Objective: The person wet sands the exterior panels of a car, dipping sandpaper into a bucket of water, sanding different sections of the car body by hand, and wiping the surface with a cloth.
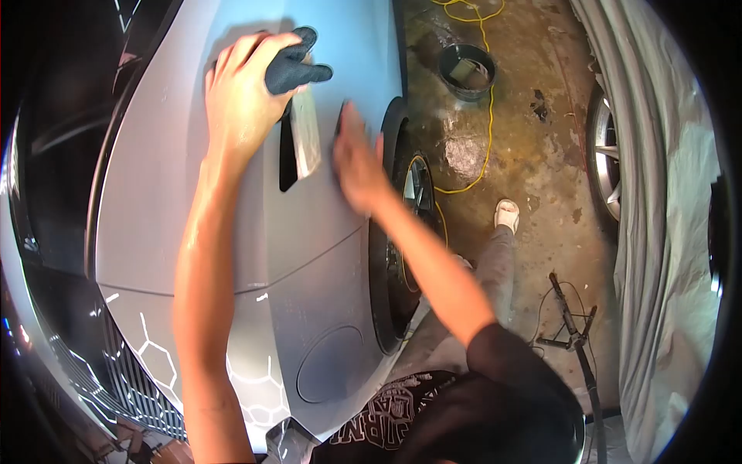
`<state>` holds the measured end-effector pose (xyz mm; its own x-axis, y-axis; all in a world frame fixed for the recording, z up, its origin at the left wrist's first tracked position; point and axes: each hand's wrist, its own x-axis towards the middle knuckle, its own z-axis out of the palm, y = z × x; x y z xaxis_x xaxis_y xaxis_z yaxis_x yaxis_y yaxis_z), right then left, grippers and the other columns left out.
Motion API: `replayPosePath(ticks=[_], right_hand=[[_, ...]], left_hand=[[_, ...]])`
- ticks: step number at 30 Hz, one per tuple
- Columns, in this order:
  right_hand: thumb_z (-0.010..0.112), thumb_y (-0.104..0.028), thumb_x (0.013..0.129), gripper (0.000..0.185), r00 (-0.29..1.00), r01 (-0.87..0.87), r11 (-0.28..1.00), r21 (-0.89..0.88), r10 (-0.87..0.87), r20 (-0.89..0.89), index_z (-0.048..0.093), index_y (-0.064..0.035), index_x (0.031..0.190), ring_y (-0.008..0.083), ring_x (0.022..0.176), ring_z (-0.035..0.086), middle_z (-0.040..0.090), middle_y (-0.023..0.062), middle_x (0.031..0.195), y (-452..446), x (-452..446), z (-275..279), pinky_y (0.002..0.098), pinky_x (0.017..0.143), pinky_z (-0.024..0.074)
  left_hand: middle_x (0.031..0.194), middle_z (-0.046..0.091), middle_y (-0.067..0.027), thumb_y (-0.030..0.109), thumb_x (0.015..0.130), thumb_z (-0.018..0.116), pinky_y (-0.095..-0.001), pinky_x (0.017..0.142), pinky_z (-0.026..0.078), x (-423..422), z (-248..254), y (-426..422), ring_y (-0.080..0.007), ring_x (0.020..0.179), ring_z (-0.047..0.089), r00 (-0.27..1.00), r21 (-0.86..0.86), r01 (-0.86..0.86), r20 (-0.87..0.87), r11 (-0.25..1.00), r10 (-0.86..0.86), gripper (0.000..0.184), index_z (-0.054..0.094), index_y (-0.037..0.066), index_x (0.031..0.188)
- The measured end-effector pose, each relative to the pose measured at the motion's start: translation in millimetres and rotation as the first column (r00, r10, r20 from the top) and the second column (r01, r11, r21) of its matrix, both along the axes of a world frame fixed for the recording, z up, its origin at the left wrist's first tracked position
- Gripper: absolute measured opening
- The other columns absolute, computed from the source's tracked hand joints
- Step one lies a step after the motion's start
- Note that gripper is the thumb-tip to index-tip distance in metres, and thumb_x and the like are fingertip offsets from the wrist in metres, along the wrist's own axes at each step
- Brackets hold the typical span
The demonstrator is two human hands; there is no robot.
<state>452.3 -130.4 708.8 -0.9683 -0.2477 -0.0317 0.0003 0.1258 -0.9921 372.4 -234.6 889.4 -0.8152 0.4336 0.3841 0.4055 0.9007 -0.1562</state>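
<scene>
My left hand (246,97) is at the upper left on the grey car panel (185,224), fingers bent round a dark, rounded pad (297,66) with a forked outline. My right hand (358,161) is smeared by motion, over the panel's side near the wheel arch; a dark edge shows beside its fingertips, too blurred to name. Between the hands a pale strip (307,135) lies along a dark slot (288,158) in the bodywork. Below them is a round panel outline (330,363).
A black bucket (467,71) and a yellow cord (491,131) are on the wet floor. A black stand (576,338) is at lower right, near grey draped sheeting (657,232) and another wheel (605,155). The car's wheel (417,193) is right of my right hand.
</scene>
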Motion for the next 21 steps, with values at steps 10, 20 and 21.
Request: replayPosePath(ticks=[10, 20, 21], right_hand=[[0.042, -0.025, 0.103, 0.071, 0.992, -0.088, 0.996, -0.015, 0.086, -0.094, 0.008, -0.0031, 0.161, 0.0342, 0.156, 0.007, 0.006, 0.0186, 0.169, 4, 71, 9, 0.0561, 0.123, 0.0065], [0.043, -0.028, 0.103, 0.073, 0.971, -0.198, 0.979, 0.041, 0.201, -0.127, 0.007, -0.0025, 0.161, 0.0336, 0.156, 0.004, 0.005, 0.018, 0.169, 13, 100, 28, 0.0602, 0.122, 0.0044], [0.044, -0.026, 0.102, 0.074, 0.946, -0.257, 0.963, 0.085, 0.269, -0.182, 0.006, -0.0023, 0.161, 0.0334, 0.156, 0.004, 0.006, 0.018, 0.169, 21, 101, 27, 0.0603, 0.122, 0.0043]], left_hand=[[0.122, 0.064, 0.0007, 0.008, 0.073, 0.081, -0.0435, 0.097, 0.044, 8, 1, -3, -0.028, 0.116, 0.058, 0.981, 0.039, -0.175, -0.083, 0.984, 0.178, 0.049, 0.067, 0.024, 0.117], [0.12, 0.063, 0.0027, 0.0, 0.07, 0.077, -0.047, 0.095, 0.043, 7, 4, 3, -0.0265, 0.119, 0.057, 0.954, 0.023, -0.268, -0.131, 0.963, 0.269, 0.049, 0.068, 0.025, 0.111], [0.12, 0.062, 0.0021, 0.0, 0.069, 0.078, -0.0478, 0.097, 0.042, 7, 3, 3, -0.0266, 0.12, 0.056, 0.954, 0.025, -0.269, -0.13, 0.963, 0.27, 0.05, 0.068, 0.026, 0.111]])
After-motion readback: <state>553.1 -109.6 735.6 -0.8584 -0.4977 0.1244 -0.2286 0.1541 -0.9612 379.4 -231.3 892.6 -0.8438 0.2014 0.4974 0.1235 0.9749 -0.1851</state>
